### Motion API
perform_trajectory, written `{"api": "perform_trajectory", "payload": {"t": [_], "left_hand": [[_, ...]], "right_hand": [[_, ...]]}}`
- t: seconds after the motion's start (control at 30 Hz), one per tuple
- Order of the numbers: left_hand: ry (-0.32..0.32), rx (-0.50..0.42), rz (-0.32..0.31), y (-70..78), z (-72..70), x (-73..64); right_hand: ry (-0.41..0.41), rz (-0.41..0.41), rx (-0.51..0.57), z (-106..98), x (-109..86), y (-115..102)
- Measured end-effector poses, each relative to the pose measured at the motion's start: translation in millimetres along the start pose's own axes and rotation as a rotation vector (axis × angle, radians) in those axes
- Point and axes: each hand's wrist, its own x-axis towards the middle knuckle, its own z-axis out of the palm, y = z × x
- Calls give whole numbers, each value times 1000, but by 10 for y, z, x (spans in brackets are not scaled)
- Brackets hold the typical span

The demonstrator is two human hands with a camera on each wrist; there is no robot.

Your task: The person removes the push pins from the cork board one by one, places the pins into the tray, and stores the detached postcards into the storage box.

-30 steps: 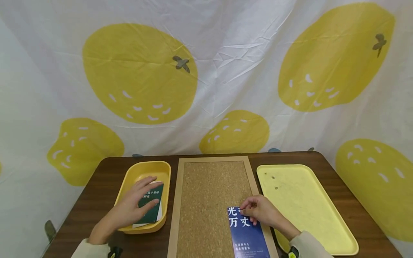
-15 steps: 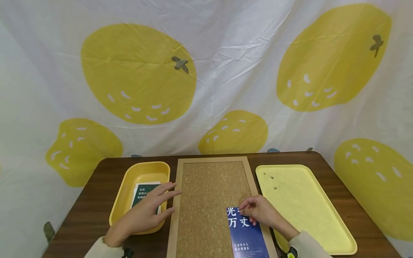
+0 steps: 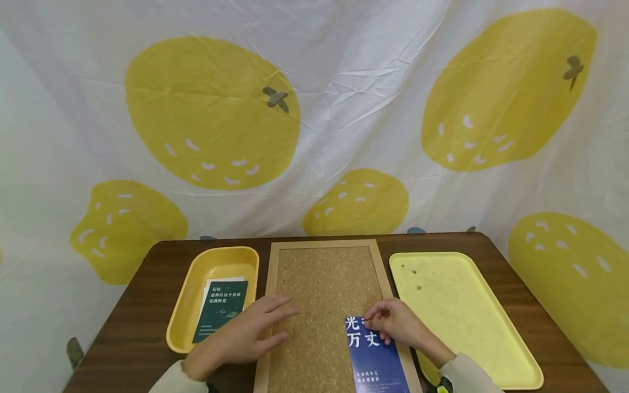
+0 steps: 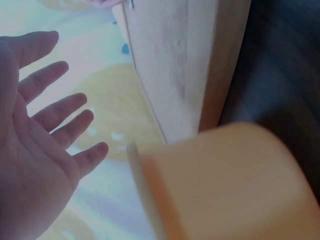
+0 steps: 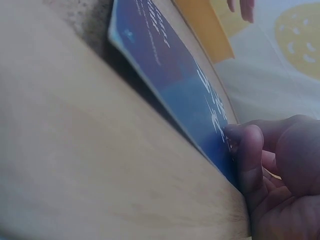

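My right hand (image 3: 400,326) pinches a small pin, mostly hidden by its fingertips, at the top of a blue card (image 3: 378,363) with white characters. This card lies on the right part of a framed cork board (image 3: 314,284); in the right wrist view its near edge (image 5: 170,112) stands slightly off the wooden frame. Fingers spread and holding nothing, my left hand (image 3: 245,334) hovers over the board's left edge, and its palm (image 4: 35,160) shows in the left wrist view. A green card (image 3: 223,305) lies on white paper in the yellow bin (image 3: 179,305) beside it.
A pale yellow tray (image 3: 472,316) flanks the board on the right, with several tiny pins (image 3: 414,272) near its far left corner. Brown tabletop (image 3: 142,305) surrounds these things. Behind the table hangs a lemon-print cloth (image 3: 344,125).
My left hand has moved right, from over the yellow bin to over the cork board's left side, uncovering the green card. The right hand stays at the blue card's top.
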Motion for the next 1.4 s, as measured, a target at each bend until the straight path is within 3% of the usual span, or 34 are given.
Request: {"api": "perform_trajectory", "payload": {"t": [0.5, 0.67, 0.83, 1.1, 1.4], "left_hand": [[-188, 15, 61, 113, 265, 141], [-256, -8, 44, 161, 300, 193], [-292, 4, 33, 207, 345, 246], [-328, 43, 97, 271, 424, 328], [-421, 35, 73, 329, 534, 420]], "right_hand": [[-9, 3, 23, -2, -7, 26], [-2, -7, 12, 6, -3, 32], [4, -10, 7, 8, -4, 29], [11, -4, 3, 2, -8, 16], [11, -2, -10, 6, 5, 22]]}}
